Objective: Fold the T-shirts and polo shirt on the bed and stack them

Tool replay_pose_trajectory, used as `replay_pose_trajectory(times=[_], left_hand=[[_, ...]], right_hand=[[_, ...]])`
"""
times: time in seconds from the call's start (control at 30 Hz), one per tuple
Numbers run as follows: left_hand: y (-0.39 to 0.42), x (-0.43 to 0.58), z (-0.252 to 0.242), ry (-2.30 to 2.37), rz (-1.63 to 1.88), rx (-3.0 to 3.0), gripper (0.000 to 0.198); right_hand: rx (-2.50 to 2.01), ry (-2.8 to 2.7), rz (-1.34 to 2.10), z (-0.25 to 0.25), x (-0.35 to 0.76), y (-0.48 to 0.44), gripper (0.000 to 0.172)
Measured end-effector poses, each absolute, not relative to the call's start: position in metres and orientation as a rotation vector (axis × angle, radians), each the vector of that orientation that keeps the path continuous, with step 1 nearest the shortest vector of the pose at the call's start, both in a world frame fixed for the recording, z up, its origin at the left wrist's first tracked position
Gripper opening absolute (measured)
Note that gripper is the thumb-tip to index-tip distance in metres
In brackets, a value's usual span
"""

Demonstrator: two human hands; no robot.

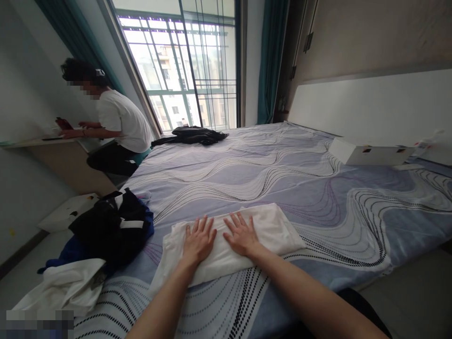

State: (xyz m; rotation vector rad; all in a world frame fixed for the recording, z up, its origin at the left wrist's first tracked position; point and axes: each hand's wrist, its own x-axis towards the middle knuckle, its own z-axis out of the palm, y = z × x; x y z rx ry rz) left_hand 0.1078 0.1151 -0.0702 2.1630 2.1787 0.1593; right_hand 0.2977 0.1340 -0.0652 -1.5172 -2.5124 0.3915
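A folded white cloth garment [278,230] lies flat across the near part of the bed, its left end uneven and layered. My left hand [199,240] rests palm down on its left half, fingers spread. Just to the right, my right hand [242,235] presses flat on the middle of the cloth, fingers also apart. Neither hand grips anything. The garment's exact kind cannot be made out in its folded state. Under it spreads the blue-grey bedsheet [226,176] with wavy white and black dotted lines.
A pile of black and blue clothes [109,230] and a white cloth [67,282] lie at the bed's left edge. Black clothing [194,135] rests at the far edge. A white box [374,153] stands at right. A person [122,117] sits at a desk [56,155].
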Motion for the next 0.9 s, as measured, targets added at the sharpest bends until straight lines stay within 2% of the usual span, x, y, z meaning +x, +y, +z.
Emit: replay_pose_trajectory(times=[0.27,0.47,0.57,0.67,0.77,0.9], left_hand=[[0.112,0.054,-0.065,2.410,0.146,1.883,0.067],[0.106,0.056,-0.049,2.556,0.112,1.642,0.076],[0.102,0.096,-0.045,2.605,0.236,1.815,0.074],[0.098,0.136,-0.053,2.222,0.323,2.277,0.059],[0.094,0.150,-0.066,2.193,0.296,2.185,0.055],[0.086,0.131,-0.071,2.400,0.244,1.966,0.059]], right_hand=[[-1.946,-2.330,0.202,-0.071,0.376,0.177,0.062],[-2.251,-2.081,0.281,-0.054,0.392,0.178,0.056],[-2.077,-2.141,0.196,-0.048,0.348,0.156,0.057],[-1.774,-2.311,0.255,-0.056,0.301,0.128,0.058],[-1.791,-2.325,0.370,-0.066,0.282,0.112,0.059],[-1.867,-2.284,0.341,-0.070,0.297,0.117,0.072]])
